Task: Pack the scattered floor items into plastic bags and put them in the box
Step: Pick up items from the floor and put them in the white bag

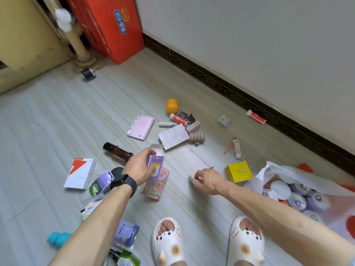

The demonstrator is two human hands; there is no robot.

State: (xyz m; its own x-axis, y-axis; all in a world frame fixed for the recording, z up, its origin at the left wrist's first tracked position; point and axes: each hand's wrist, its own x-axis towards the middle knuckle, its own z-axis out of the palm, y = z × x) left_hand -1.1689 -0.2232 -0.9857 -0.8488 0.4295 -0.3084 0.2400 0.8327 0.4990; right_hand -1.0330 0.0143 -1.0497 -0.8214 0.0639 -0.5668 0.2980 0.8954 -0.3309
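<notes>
Most things lie loose, the bag [284, 173] part-filled; left hand [140, 169] grips a purple box [156, 162], right hand [208, 180] pinches a pink packet [192, 179].

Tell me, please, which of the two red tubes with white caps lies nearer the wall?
The red tube lying alone beside the dark baseboard; the other tube sits in the clutter just below the yellow ball.

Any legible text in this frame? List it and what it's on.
"六个核桃": blue label on the red carton.
Too blurred or small to read: print on the white leaflet, the purple box in the left hand, the white-and-red box, the yellow box.
</notes>
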